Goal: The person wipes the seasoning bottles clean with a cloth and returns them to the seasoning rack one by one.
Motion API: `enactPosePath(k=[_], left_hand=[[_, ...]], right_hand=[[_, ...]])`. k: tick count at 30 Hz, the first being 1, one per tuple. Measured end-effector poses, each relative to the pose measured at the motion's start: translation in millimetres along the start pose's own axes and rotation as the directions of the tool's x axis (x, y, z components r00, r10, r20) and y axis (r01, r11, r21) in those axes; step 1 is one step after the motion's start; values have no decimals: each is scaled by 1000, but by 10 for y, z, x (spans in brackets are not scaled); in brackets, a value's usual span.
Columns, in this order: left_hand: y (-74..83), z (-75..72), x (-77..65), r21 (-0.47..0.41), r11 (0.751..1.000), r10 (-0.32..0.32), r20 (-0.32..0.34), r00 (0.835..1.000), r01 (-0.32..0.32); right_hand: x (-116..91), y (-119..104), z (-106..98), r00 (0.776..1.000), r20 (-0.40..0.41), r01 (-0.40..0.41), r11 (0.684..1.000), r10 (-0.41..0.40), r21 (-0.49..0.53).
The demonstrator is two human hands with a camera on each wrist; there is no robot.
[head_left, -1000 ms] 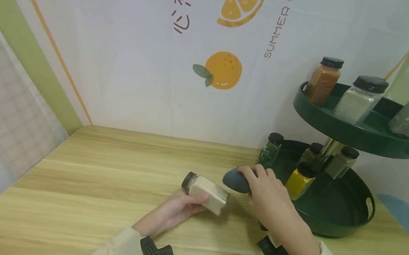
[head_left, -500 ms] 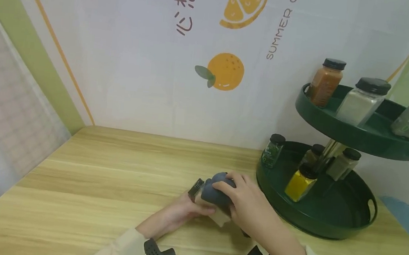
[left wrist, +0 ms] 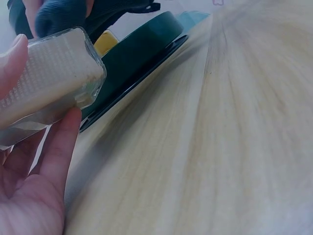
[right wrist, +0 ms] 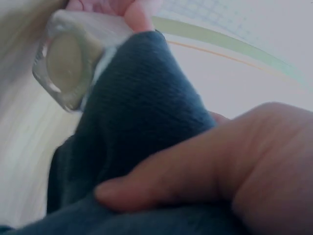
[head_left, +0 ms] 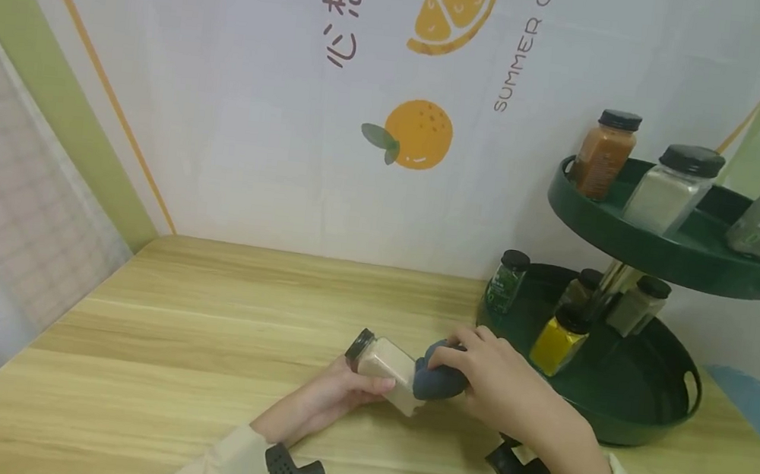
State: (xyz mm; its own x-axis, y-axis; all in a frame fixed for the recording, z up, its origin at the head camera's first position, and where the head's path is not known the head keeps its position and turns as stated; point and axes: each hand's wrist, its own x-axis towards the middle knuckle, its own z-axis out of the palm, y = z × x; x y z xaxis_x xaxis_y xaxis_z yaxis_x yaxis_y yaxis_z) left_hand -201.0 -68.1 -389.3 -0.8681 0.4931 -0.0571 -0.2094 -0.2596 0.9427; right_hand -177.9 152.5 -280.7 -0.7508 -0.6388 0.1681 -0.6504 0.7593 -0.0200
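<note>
My left hand [head_left: 336, 394] holds a clear square spice jar [head_left: 387, 361] of pale powder, tilted above the table with its black lid toward the upper left. In the left wrist view, the thumb lies over one side of the jar [left wrist: 54, 73] and fingers support it from below. My right hand [head_left: 506, 383] grips a bunched dark blue cloth [head_left: 438, 381] at the base end of the jar. The right wrist view has the cloth [right wrist: 137, 98] large in front, thumb pressed on it, partly hiding the jar [right wrist: 66, 63]; its base faces that camera.
A green two-tier round rack stands at the right, with an upper tray [head_left: 667, 257] and a lower tray [head_left: 630, 425]. Several black-lidded jars stand on it, including an orange-red one [head_left: 605, 159] and a yellow one [head_left: 558, 344]. Beneath is a wooden table [head_left: 221, 313]; a printed curtain [head_left: 258, 141] hangs behind.
The cloth first was apart from the jar, on its right. It then came left over the jar near the lid, and has since slid back right to the base end.
</note>
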Motion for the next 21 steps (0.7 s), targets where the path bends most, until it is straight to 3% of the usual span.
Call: enactPosePath(k=[5, 10, 17, 21], left_hand=[[6, -7, 8, 13, 1000, 8, 16, 1000, -8], [-4, -36, 16, 35, 999, -10, 43, 999, 9], [-21, -65, 39, 75, 997, -22, 107, 994, 14], [-26, -73, 52, 99, 995, -8, 154, 988, -7]], right_hand=[[-56, 64, -81, 998, 37, -45, 997, 48, -70], [-83, 128, -136, 995, -42, -88, 995, 86, -44], [50, -2, 28, 981, -186, 57, 997, -48, 45], [110, -103, 161, 972, -214, 110, 993, -96, 54]])
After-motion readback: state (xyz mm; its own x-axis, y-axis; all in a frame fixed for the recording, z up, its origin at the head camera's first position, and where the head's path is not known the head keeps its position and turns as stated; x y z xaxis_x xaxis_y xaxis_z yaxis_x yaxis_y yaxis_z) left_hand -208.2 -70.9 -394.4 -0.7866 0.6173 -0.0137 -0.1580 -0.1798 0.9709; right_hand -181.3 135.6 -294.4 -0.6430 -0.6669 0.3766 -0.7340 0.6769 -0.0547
